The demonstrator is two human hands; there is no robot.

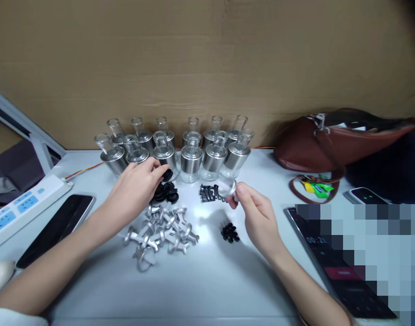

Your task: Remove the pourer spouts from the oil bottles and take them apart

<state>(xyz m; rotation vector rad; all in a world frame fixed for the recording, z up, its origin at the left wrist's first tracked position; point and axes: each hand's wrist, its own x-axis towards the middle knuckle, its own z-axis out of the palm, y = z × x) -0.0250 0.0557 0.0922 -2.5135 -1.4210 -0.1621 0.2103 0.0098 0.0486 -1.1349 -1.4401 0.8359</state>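
My left hand [139,181] pinches a round black plastic part [167,174] just above a small pile of black round parts [164,194]. Between the thumb and fingers of my right hand [259,217] is a silver cup-shaped part [227,186], its wide rim turned to the left. Below my left hand lies a heap of silver parts [159,233] with round rims and thin arms. Small black rod-like pieces [209,193] lie left of my right fingers, partly hidden by the silver part. A cluster of tiny black caps [230,233] sits beside my right wrist.
Two rows of glass bottles with metal sleeves [192,160] stand along the cardboard wall [193,59]. At left are a power strip [24,208], a dark phone [56,231] and a white object [1,276]. A brown bag [309,147] and a tablet-like device [332,258] are at right.
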